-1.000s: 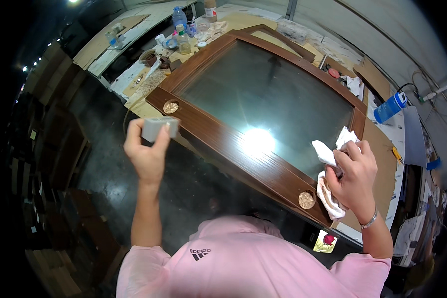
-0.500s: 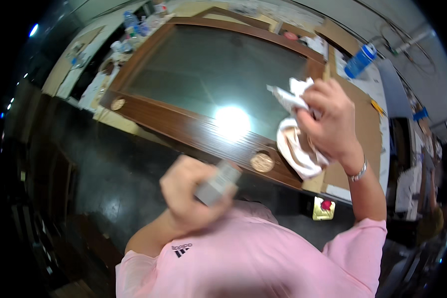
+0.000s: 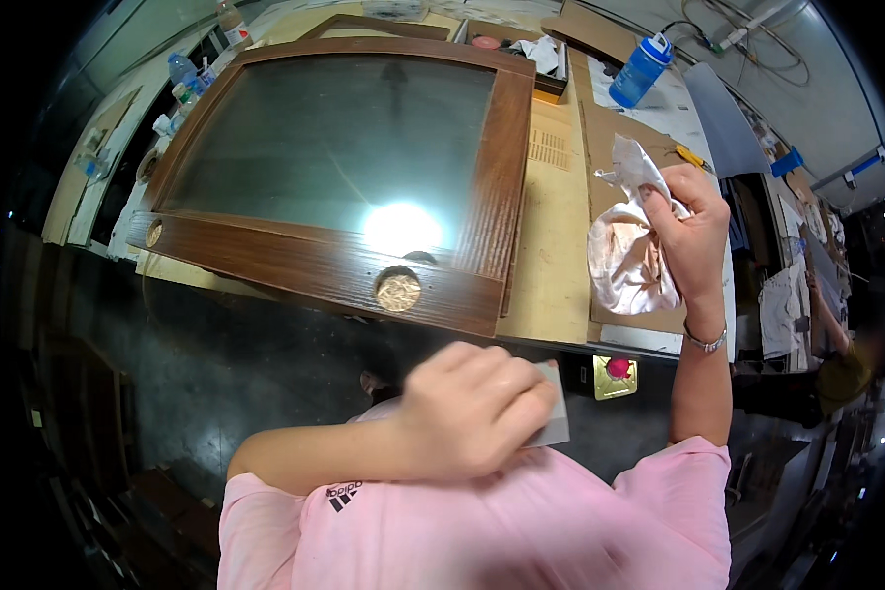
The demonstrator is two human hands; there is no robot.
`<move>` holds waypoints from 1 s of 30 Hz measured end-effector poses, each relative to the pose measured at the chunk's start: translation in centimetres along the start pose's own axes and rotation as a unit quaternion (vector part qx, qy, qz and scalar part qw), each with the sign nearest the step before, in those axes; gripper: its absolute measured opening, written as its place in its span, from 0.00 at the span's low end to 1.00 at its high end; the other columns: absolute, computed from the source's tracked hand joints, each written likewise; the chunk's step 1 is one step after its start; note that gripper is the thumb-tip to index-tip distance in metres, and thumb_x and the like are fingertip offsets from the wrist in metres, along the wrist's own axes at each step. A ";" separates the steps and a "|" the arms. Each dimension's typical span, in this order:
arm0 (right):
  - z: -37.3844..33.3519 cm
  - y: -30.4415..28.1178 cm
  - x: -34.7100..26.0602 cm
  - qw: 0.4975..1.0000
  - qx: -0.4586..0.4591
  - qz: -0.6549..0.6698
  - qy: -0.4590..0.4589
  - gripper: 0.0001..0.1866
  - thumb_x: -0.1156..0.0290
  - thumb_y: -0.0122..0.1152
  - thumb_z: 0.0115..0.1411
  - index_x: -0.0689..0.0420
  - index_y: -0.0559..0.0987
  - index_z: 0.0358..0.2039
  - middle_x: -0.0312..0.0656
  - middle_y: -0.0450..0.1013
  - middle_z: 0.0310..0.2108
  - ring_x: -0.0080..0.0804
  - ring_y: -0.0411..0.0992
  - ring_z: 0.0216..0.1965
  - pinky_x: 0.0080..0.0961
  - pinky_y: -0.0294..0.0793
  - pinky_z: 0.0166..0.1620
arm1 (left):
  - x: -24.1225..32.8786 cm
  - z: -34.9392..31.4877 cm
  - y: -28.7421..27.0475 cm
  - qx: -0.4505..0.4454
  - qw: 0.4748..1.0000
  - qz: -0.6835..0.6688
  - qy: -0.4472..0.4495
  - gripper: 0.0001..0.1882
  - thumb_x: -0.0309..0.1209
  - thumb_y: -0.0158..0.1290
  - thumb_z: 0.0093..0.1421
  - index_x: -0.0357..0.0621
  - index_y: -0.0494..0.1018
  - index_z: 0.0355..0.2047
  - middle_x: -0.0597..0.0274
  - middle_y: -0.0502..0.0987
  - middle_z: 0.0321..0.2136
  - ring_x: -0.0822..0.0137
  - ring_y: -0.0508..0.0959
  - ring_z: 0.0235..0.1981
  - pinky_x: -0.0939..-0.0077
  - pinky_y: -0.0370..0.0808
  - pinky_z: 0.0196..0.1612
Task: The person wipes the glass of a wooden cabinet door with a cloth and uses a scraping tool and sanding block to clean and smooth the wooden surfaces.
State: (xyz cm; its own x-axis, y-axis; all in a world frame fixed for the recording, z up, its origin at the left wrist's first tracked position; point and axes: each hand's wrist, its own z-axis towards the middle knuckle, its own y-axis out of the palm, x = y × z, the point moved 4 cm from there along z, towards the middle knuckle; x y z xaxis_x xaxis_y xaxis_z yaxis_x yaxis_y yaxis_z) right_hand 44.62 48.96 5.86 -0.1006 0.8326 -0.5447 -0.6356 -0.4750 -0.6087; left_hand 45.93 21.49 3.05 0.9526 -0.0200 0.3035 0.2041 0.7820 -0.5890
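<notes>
The left hand's (image 3: pixel 477 408) fingers were curled shut around a grey block (image 3: pixel 558 408), blurred and with the fingertips partly hidden, held in front of the near edge of the wood-framed panel (image 3: pixel 497 182); the right hand's (image 3: pixel 695 221) thumb and fingers were pinched on a crumpled, stained white cloth (image 3: pixel 624 251), to the right of the panel and apart from it; the panel itself lay on the table (image 3: pixel 551 241), its near edge seeming to reach the table's front; if the left grip was loose, which I could not tell, the block could slip and a hard corner could dent the frame or chip the glass pane (image 3: pixel 324 143); dirt or grit in the cloth, if its brown stains were that, could smear or scratch the same pane; the cloth's slack folds could also snag the yellow tool (image 3: pixel 691 157), right of the panel and just beyond the right hand; farther out, beyond the panel's far right corner, a blue bottle (image 3: pixel 641 73) could tip and wet the cardboard (image 3: pixel 600 123) if a wide sweep of the right arm knocked it
</notes>
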 end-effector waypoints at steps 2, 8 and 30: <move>-1.2 -0.5 1.1 1.000 0.010 -0.005 0.013 0.06 0.76 0.64 0.50 0.64 0.82 0.29 0.41 0.77 0.28 0.35 0.73 0.32 0.29 0.71 0.38 | -0.6 0.5 -1.9 0.025 1.000 0.005 -0.010 0.20 0.36 0.59 0.41 0.40 0.76 0.34 0.60 0.77 0.29 0.64 0.75 0.23 0.73 0.68 0.26; -4.2 -1.8 3.8 0.997 0.017 0.030 0.071 0.05 0.77 0.65 0.51 0.65 0.81 0.29 0.43 0.76 0.27 0.34 0.74 0.32 0.28 0.71 0.37 | -1.4 1.2 -4.9 -0.071 0.997 0.034 -0.016 0.27 0.29 0.70 0.34 0.36 0.77 0.38 0.57 0.77 0.27 0.62 0.75 0.21 0.72 0.68 0.22; -20.2 -1.8 11.2 0.973 0.004 -0.026 0.229 0.07 0.75 0.64 0.54 0.68 0.78 0.28 0.45 0.73 0.25 0.36 0.71 0.28 0.30 0.69 0.35 | -7.5 12.8 -1.6 -0.340 0.940 0.022 -0.014 0.18 0.26 0.68 0.40 0.38 0.77 0.33 0.55 0.75 0.25 0.58 0.76 0.25 0.68 0.73 0.31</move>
State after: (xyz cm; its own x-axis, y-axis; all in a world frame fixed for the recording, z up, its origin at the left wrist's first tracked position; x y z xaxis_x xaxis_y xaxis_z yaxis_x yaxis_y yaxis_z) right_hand 60.08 53.42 -10.77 0.2825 0.6401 -0.7144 -0.6369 -0.4317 -0.6387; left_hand 35.55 28.39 11.28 0.9593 0.0263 0.2811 0.2702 0.2030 -0.9411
